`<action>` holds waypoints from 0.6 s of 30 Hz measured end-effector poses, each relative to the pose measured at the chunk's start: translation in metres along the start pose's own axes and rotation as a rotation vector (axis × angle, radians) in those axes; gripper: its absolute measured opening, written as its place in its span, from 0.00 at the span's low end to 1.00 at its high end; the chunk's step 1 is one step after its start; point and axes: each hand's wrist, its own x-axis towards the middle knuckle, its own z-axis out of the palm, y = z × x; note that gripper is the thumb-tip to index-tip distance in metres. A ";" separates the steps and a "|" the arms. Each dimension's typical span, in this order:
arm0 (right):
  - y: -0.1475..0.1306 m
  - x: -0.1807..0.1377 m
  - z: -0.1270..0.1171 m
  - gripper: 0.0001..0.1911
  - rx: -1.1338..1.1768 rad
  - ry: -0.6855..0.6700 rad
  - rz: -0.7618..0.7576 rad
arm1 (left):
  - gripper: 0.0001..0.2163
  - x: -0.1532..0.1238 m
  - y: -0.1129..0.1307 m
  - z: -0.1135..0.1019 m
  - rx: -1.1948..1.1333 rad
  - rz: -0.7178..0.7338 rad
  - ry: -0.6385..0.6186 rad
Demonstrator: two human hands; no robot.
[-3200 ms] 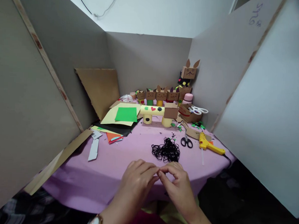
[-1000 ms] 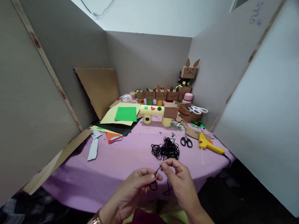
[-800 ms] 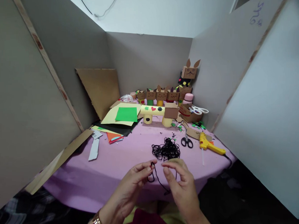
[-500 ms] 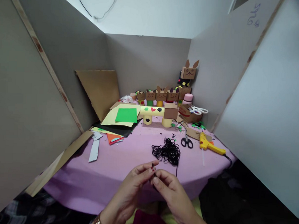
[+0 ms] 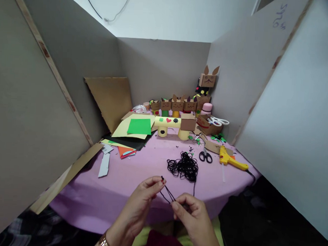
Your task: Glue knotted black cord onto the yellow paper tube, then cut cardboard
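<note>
Between my two hands, over the table's near edge, runs a black cord (image 5: 168, 193) in several strands. My left hand (image 5: 147, 194) pinches its knotted-looking end between thumb and forefinger. At the lower right, my right hand (image 5: 191, 213) grips the strands between thumb and fingertips. Beyond the hands lies a loose heap of black cord (image 5: 184, 166), from which one strand hangs over the near edge toward my right hand. Whether that strand joins the piece I hold is hidden by the hand.
A yellow cardboard-tube animal body (image 5: 168, 122) stands behind the heap. Black scissors (image 5: 205, 156) and a yellow glue gun (image 5: 233, 161) lie to the right. Coloured paper sheets (image 5: 139, 126) are stacked at left. Several box-headed figures (image 5: 177, 105) line the back, beside a cardboard box (image 5: 207, 125) holding white scissors.
My hands have moved apart, my left hand to the left and my right hand to the right and down. The cord strands between them are now drawn out and visible.
</note>
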 end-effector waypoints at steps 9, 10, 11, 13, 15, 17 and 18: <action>-0.001 0.000 -0.002 0.15 0.024 0.115 0.043 | 0.07 -0.001 0.004 -0.001 0.036 0.006 -0.015; -0.001 0.000 -0.003 0.14 0.013 0.113 0.034 | 0.06 -0.001 0.005 -0.001 0.061 0.019 -0.012; -0.001 0.000 -0.003 0.14 0.001 0.104 0.022 | 0.06 -0.001 0.007 0.000 0.090 0.032 -0.017; -0.001 0.000 -0.004 0.14 -0.021 0.081 0.000 | 0.05 -0.002 0.010 0.001 0.145 0.046 -0.037; -0.001 0.000 -0.004 0.14 -0.029 0.067 -0.010 | 0.05 -0.003 0.014 0.002 0.178 0.034 -0.039; 0.000 -0.001 -0.004 0.14 -0.031 0.061 -0.003 | 0.05 -0.004 0.015 0.003 0.193 0.012 -0.022; 0.001 -0.001 -0.003 0.14 -0.033 0.049 0.005 | 0.05 -0.005 0.016 0.004 0.192 0.001 -0.017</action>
